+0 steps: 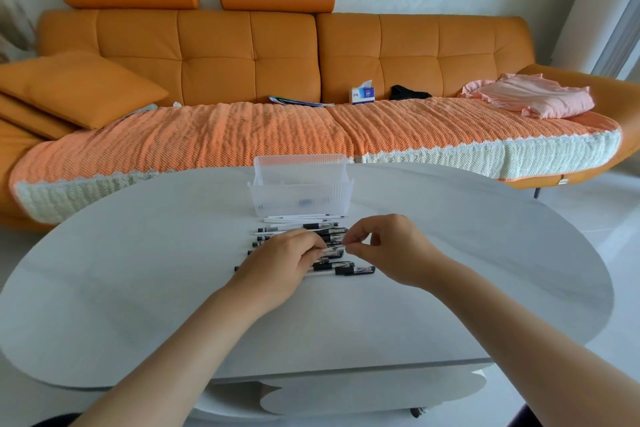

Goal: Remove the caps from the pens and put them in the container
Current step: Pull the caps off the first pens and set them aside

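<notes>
Both hands meet over the row of pens (343, 270) lying just in front of the container (301, 198) on the table (138, 288). The left hand (287, 260) curls its fingers down on one pen (329, 251), steadying it. The right hand (384, 246) has thumb and forefinger pinched together at the pen's end, apparently on the cap (346, 246), ready to pull. The container sits open-topped just behind the row, handy for a short drop.
</notes>
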{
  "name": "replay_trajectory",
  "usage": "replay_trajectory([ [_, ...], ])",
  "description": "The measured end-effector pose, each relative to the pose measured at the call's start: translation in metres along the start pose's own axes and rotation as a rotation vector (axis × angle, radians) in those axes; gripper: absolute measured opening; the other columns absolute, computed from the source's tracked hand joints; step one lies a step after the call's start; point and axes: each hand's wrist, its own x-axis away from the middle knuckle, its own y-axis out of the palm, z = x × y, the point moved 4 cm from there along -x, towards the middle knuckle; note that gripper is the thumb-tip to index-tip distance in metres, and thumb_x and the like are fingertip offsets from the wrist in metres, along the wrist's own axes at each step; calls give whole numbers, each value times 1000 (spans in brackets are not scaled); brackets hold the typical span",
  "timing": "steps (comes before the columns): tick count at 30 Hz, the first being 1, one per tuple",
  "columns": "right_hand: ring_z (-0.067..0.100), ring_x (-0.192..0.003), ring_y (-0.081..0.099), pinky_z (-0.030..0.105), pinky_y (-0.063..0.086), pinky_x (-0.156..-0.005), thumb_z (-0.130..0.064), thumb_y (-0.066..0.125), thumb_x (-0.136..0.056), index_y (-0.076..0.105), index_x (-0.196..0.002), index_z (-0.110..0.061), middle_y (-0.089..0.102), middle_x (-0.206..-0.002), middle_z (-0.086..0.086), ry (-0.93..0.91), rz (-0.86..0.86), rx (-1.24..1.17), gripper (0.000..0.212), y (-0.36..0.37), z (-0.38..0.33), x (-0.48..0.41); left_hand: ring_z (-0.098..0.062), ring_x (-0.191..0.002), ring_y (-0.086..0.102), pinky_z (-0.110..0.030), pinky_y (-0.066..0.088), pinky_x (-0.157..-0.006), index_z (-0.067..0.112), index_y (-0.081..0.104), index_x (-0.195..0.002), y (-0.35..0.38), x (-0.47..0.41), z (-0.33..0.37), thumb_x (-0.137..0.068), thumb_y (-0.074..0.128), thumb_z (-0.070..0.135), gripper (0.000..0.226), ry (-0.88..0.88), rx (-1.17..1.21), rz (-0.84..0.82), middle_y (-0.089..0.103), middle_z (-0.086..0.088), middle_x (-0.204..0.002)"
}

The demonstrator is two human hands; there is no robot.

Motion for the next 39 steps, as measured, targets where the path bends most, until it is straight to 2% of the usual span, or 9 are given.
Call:
replay_trajectory([
  [11,3,-44,45,10,33,-47,-22,69,-90,72,-88,-25,53,-52,-34,-4,-31,5,5,10,-2,-1,-1,-88,52,-20,42,-75,23,65,-104,0,-1,3,-99,51,28,15,21,13,-17,59,17,-93],
  [14,1,-53,51,15,35,-54,-33,70,-88,69,-86,-37,63,-74,-29,-19,22,53,4,9,2,-3,0,-87,53,-19,42,-74,25,65,-102,-1,-3,2,-98,52,28,14,5,33,-13,60,16,-92],
  [18,-7,-62,54,12,34,-52,-35,68,-90,64,-79,-36,57,-67,-36,-70,30,126,11,7,-2,-2,0,-84,55,-21,42,-71,26,66,-98,0,-6,3,-97,55,26,10,20,48,13,60,17,-86],
  [21,-1,-67,53,15,33,-56,-33,66,-91,66,-78,-29,60,-70,-21,-131,60,136,14,10,-2,-1,-2,-82,57,-24,46,-71,23,67,-97,1,-7,7,-95,58,24,9,68,29,49,61,16,-86],
  [25,8,-65,52,32,44,-61,-29,64,-92,64,-75,-23,60,-69,-11,-99,-3,83,18,17,7,1,-4,-79,56,-29,49,-70,21,69,-93,4,-8,10,-92,63,21,7,133,-17,54,60,14,-83],
  [29,-6,-64,52,19,36,-59,-31,63,-92,68,-82,-29,63,-79,-19,-61,-33,77,11,15,11,0,-5,-79,57,-28,49,-70,22,71,-96,8,-12,12,-92,63,21,9,132,-4,36,62,13,-84],
  [32,-6,-69,54,20,44,-66,-36,67,-89,72,-90,-32,66,-90,-17,-43,-27,67,7,13,15,-3,-5,-77,57,-24,46,-68,23,73,-99,10,-16,14,-91,65,24,11,117,-6,34,61,16,-82],
  [36,-6,-74,56,18,44,-70,-34,70,-88,75,-87,-34,67,-88,-19,30,51,58,6,-2,29,-12,-9,-96,56,-26,46,-79,21,68,-109,7,-19,15,-88,69,27,22,110,-84,100,63,11,-98],
  [39,2,-81,60,25,50,-74,-33,70,-87,71,-79,-37,67,-87,-17,150,176,64,9,-21,50,-17,-11,-106,49,-26,41,-88,20,61,-115,2,-20,13,-83,73,25,35,120,-168,191,57,8,-111],
])
